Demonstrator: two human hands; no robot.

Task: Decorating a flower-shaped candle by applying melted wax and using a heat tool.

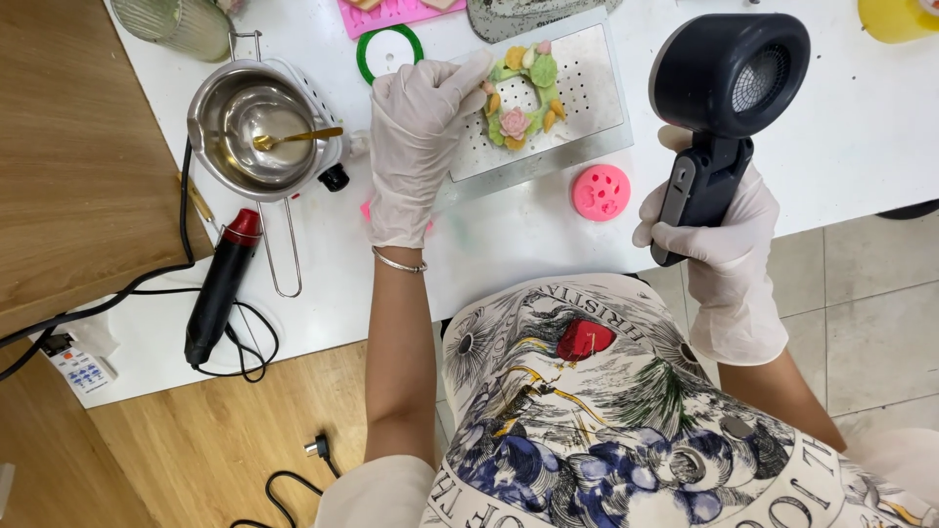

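My left hand (416, 137), in a white glove, reaches over the white table with its fingertips touching the left edge of a small wreath (521, 96) of green, yellow and pink wax flowers. The wreath lies on a perforated metal plate (587, 78). My right hand (719, 249), also gloved, grips the handle of a dark blue handheld blower (729, 83). The blower is held upright to the right of the plate, its round grilled head up.
A steel melting pot (256, 127) with a gold spoon stands at the left. A black and red heat gun (223, 284) lies below it with its cable. A pink round mould (601, 192), a green ring (389, 49) and a pink mat (391, 14) are nearby.
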